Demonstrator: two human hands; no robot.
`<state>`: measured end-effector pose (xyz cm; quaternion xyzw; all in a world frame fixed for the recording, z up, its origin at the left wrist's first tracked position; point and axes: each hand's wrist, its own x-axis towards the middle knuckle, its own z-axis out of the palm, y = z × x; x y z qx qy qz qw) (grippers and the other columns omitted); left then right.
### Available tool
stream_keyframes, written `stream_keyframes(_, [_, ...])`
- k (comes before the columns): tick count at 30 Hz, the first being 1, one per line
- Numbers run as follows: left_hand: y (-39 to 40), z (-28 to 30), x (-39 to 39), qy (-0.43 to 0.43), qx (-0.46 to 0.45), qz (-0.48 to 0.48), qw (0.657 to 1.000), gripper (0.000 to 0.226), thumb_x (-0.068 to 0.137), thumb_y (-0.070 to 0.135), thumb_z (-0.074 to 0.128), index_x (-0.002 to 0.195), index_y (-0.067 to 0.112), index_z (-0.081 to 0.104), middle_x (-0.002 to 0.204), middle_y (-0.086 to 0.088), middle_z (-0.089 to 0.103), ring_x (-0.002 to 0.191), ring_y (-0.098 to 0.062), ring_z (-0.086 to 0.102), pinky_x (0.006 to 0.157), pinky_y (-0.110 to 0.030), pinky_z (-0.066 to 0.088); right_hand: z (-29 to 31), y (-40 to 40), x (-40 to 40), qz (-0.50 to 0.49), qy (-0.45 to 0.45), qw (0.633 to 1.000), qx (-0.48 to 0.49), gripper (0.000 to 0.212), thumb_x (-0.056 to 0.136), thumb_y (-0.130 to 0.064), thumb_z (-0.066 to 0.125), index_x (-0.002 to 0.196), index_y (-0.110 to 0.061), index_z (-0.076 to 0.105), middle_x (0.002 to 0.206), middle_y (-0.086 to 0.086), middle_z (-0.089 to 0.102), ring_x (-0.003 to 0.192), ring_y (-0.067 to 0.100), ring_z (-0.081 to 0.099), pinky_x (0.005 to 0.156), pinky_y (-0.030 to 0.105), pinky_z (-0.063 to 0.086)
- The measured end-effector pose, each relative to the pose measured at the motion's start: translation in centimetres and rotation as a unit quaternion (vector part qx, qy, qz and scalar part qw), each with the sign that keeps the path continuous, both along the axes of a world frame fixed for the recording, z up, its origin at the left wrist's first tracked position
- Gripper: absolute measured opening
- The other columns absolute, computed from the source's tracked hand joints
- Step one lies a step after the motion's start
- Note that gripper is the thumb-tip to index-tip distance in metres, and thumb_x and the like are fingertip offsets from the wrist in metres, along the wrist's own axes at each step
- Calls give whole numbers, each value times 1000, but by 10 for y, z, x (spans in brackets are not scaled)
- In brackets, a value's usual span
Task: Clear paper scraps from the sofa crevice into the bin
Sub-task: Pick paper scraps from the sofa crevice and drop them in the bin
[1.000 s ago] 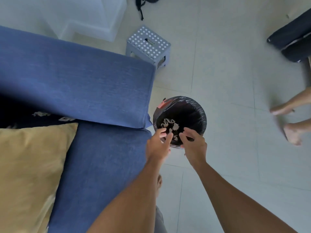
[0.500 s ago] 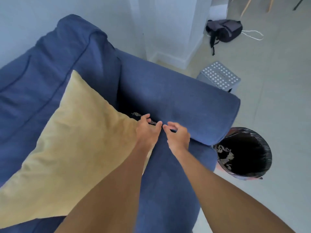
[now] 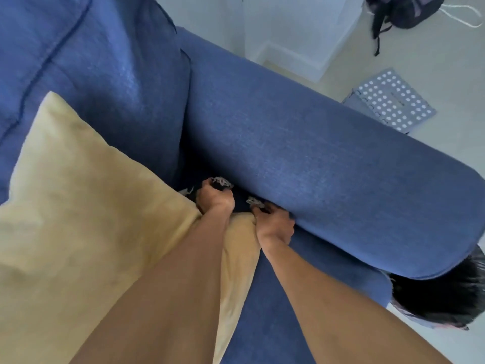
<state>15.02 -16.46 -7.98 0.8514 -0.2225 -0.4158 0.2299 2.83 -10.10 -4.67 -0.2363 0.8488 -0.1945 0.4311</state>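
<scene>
Head view: left hand (image 3: 215, 199) curls around a paper scrap (image 3: 221, 182) in the sofa crevice (image 3: 239, 198); right hand (image 3: 274, 224) pinches another scrap (image 3: 255, 202) beside the armrest (image 3: 315, 164). Black-lined bin (image 3: 441, 295) stands past the armrest's end.

Both hands left the bin; left hand (image 3: 215, 197) and right hand (image 3: 274, 224) now grip crevice scraps (image 3: 221, 182).

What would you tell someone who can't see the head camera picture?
Two hands, left hand and right hand, grab paper scraps in the gap beside a blue sofa's armrest. A yellow cushion lies left; a black-lined bin stands right.
</scene>
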Motion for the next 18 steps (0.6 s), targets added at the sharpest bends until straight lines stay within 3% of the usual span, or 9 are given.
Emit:
stream_keyframes(2, [-7,-38,3,-19,15,-3,1000,66,84,20,85,146,24,61,149,-14,59,127,-41,67,100,-54,60,-11,-6,2,1,27,999,18,48,84,-57,80,116,-21,78,122,13,72,116,36,67,91,40,54])
stream_keyframes(4, [-8,-7,-8,-46,32,-23,998,65,88,26,85,148,22,61,154,-17,52,134,-42,61,108,-52,54,-22,-9,6,0,57,998,27,51,82,-61,79,113,-20,78,117,14,73,112,36,69,89,40,54])
stream_keyframes(7, [-12,-1,-13,-79,48,-40,995,53,96,31,79,146,24,63,156,-16,45,141,-40,52,115,-43,41,-37,-12,10,0,83,996,30,37,90,-50,74,105,-16,78,111,15,75,104,37,70,87,41,58])
stream_keyframes(12, [-13,-4,-13,-127,35,-41,990,24,102,32,69,124,27,77,144,-15,59,131,-36,61,106,-38,47,-39,-9,8,-30,53,998,-35,16,87,-35,80,89,-19,81,95,7,78,93,32,73,84,41,60])
stream_keyframes(15, [-9,5,-16,-128,12,-21,991,21,104,29,65,119,22,79,140,-15,64,128,-34,64,105,-37,49,-27,4,1,-29,17,993,-111,2,84,-26,83,84,-24,84,87,-6,81,84,17,75,84,31,57])
stream_keyframes(18, [-6,27,-25,-115,41,-67,990,30,105,25,62,130,13,73,144,-20,62,126,-38,65,107,-41,54,-8,27,-14,-24,8,986,-162,5,85,-22,85,89,-24,83,88,-12,80,82,7,74,83,25,56])
